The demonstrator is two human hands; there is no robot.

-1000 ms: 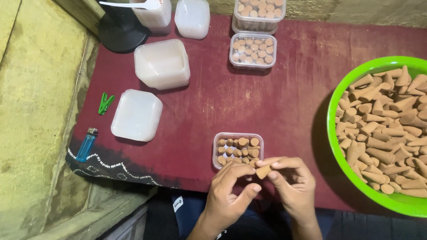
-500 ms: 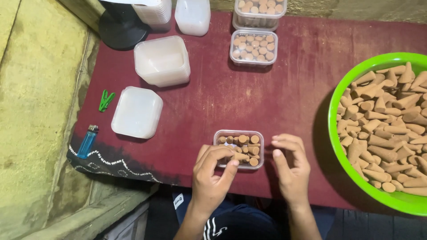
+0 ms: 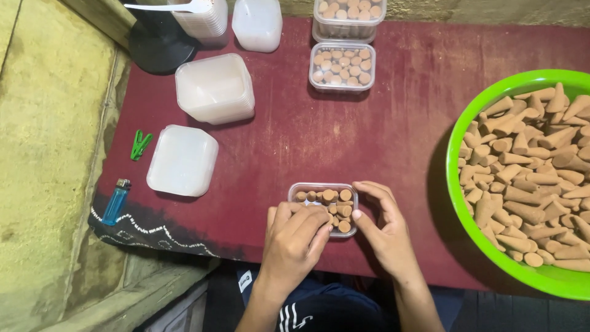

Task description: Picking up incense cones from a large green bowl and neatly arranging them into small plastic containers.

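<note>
Clear square tubs of brown cones stand at the table's far edge.

likely a home packing bench: green bowl of cones, stacked plastic tubs.
</note>
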